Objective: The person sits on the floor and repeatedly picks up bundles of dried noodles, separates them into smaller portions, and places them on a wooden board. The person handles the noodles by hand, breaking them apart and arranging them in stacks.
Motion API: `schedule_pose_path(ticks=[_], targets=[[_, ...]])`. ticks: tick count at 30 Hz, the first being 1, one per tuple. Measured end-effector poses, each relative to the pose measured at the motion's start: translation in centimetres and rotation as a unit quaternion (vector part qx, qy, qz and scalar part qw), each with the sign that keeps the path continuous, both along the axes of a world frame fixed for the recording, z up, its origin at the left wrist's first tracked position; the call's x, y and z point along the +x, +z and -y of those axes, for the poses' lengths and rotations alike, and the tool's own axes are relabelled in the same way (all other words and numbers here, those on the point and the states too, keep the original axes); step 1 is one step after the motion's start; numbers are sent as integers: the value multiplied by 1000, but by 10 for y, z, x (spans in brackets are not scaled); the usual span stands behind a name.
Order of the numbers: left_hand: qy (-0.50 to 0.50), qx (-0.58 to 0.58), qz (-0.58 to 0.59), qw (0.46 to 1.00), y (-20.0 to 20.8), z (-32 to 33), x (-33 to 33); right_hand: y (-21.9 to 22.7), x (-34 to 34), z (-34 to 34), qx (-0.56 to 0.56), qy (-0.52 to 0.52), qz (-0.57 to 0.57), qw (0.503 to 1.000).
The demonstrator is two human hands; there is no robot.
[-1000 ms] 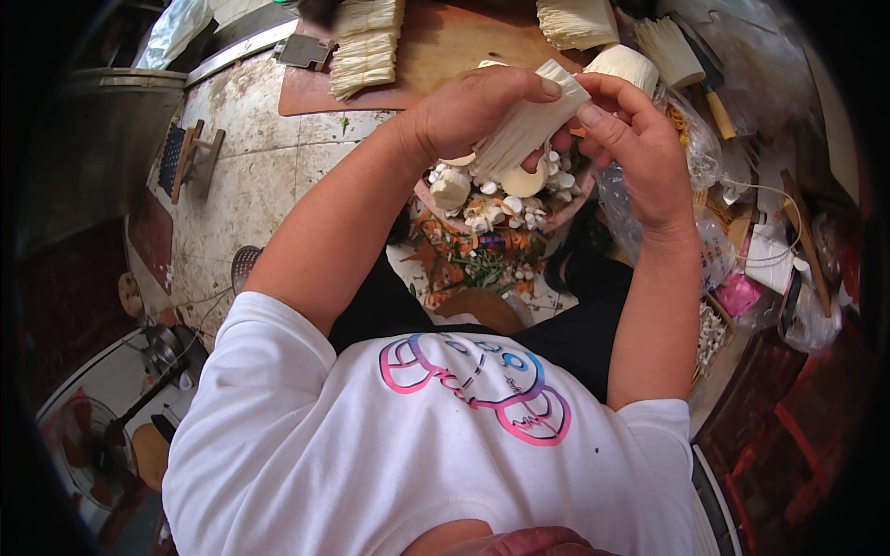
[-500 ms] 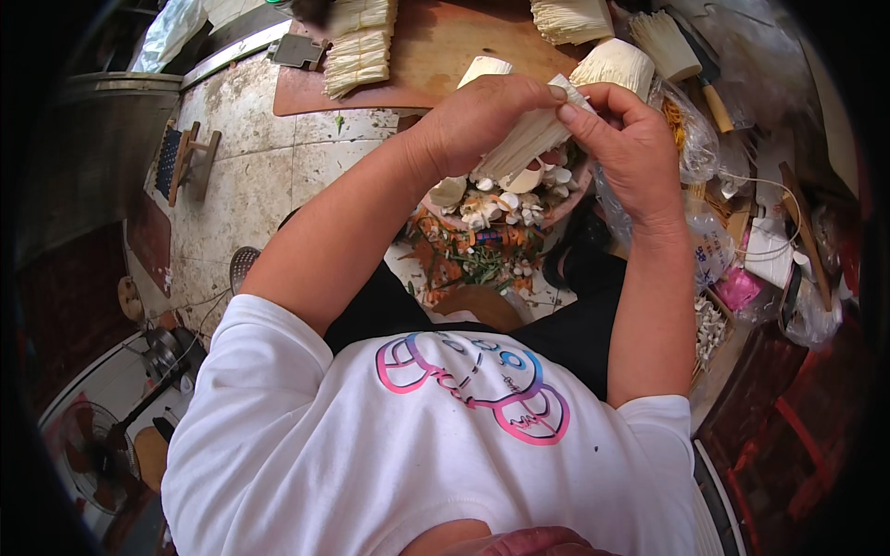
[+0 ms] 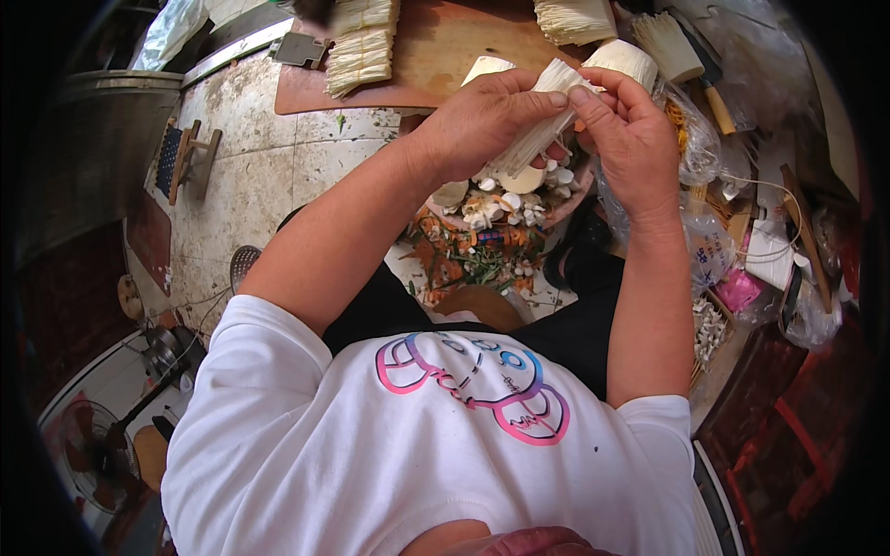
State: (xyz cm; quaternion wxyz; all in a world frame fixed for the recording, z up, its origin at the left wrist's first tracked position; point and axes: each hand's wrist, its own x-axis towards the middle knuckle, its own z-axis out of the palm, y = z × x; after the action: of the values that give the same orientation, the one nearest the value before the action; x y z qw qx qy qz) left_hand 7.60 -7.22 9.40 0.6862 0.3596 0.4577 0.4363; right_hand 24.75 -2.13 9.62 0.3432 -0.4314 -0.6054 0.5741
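Note:
A flat bunch of pale enoki mushrooms (image 3: 533,139) slants between my two hands above a basin. My left hand (image 3: 477,120) is closed round its left side, the thumb lying across the strands. At the upper right part of the bunch, my right hand (image 3: 630,130) pinches with its thumb and curled fingers. Below, the pinkish basin (image 3: 582,196) holds white mushroom trimmings (image 3: 501,206) and cut root ends. Just beyond my hands, thick enoki clumps (image 3: 623,63) stand by the wooden board (image 3: 454,56).
Tied enoki bundles (image 3: 362,46) lie on the board's left, beside a flat metal piece (image 3: 298,50). A wooden-handled knife (image 3: 718,109) and plastic bags (image 3: 700,153) crowd the right. Green and orange scraps (image 3: 473,264) litter the floor between my legs. A small stool (image 3: 197,165) stands left.
The enoki bunch has turned and now shows a narrower side, its upper end shifted slightly. My fingers have changed position on it, and both hands remain over the basin.

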Motion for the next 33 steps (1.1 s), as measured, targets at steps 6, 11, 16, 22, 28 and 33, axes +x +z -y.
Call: schedule_pose_path(ticks=[6, 11, 16, 22, 28, 33], targets=[[12, -5, 1, 1000, -4, -1, -1, -4, 0, 1, 60, 0, 41, 997], [14, 52, -9, 999, -9, -1, 2, -4, -1, 3, 122, 4, 83, 989], [12, 81, -50, 995, -11, -2, 3, -5, 0, 3, 148, 2, 107, 983], [22, 50, -77, 996, -6, -2, 2, 0, 0, 4, 46, 8, 41, 998], [31, 169, -324, 930, -21, -5, -3, 6, -1, 5, -64, 14, 17, 998], [37, 263, -451, 852, -16, -3, 2, 0, -2, 5, -136, -1, -8, 991]])
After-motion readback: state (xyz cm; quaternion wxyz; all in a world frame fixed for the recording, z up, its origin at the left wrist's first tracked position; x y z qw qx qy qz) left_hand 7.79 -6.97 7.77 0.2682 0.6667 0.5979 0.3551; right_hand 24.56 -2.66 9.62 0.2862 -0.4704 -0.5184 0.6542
